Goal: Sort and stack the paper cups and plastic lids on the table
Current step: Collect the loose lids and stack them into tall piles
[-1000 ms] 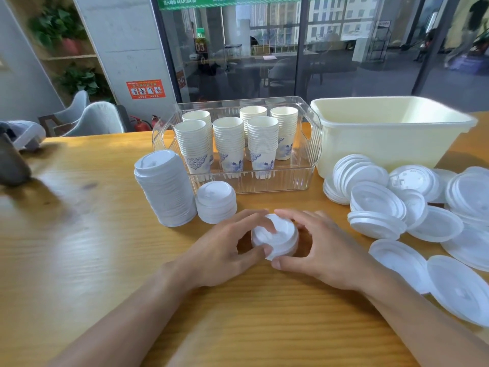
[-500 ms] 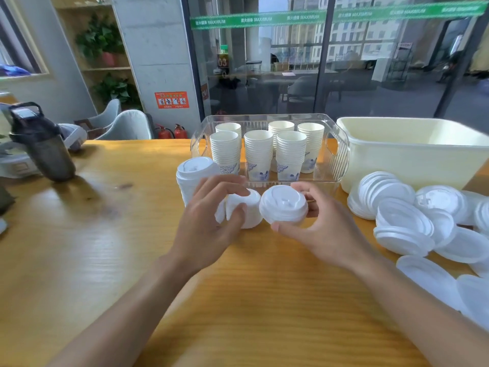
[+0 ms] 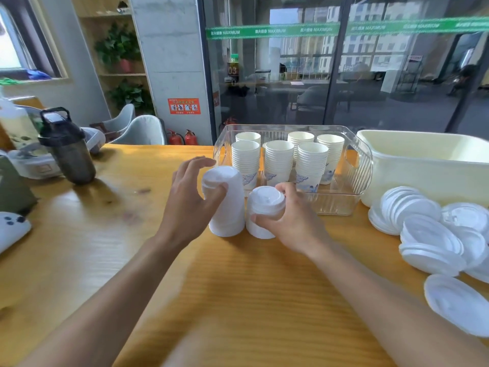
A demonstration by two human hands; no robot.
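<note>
Left hand point(image 3: 189, 205) touches the tall lid stack point(image 3: 227, 205) mid-frame with relaxed fingers; right hand point(image 3: 288, 218) grips the shorter lid stack point(image 3: 264, 210) beside it. Green glass banding reads "MAXIMUM" point(image 3: 270, 31). On the desk point(image 3: 238, 287), a clear bin point(image 3: 352, 181) holds stacked paper cups point(image 3: 279, 162).

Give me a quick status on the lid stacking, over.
Left hand thumb on tall lid stack, fingers open. Right hand grips short lid stack. Loose lids wait right. Nothing in the way.
</note>
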